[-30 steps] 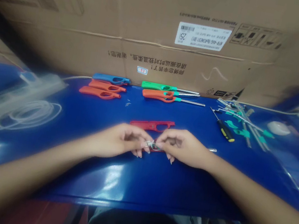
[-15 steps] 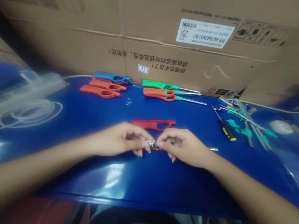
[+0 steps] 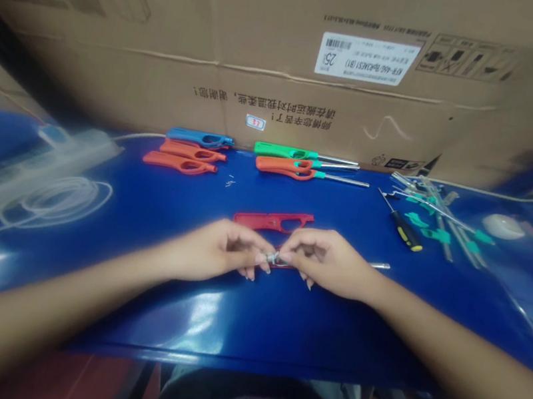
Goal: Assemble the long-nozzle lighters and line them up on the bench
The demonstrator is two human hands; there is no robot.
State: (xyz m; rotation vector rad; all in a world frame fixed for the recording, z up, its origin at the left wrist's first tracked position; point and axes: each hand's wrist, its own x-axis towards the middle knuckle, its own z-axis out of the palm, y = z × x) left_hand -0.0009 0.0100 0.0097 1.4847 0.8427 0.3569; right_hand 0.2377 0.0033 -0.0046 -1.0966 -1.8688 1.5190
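Between my fingertips is a small silvery part (image 3: pixel 271 257), too small to make out fully. My left hand (image 3: pixel 215 249) pinches it from the left, thumb against fingers. From the other side, my right hand (image 3: pixel 330 258) is closed thumb to index at the part's right end; what exactly sits in that pinch is hidden. Just below the fingers a red lighter shell half (image 3: pixel 281 266) shows in part, mostly covered by the hands. A metal tube (image 3: pixel 381 265) pokes out to the right behind my right hand. Another red shell half (image 3: pixel 268 219) lies just beyond both hands.
Blue and orange handle shells (image 3: pixel 178 162) lie back left, near tiny screws (image 3: pixel 230 182). Green and orange lighters (image 3: pixel 285 165) with metal tubes lie back centre. At right are a screwdriver (image 3: pixel 406 232) and a pile of tubes with teal parts (image 3: pixel 445 221). A cardboard box (image 3: pixel 162 89) stands behind.
Both hands stay in the same place. The small silvery part has shifted slightly between the fingertips, a little to the right and lower; nothing else has moved.
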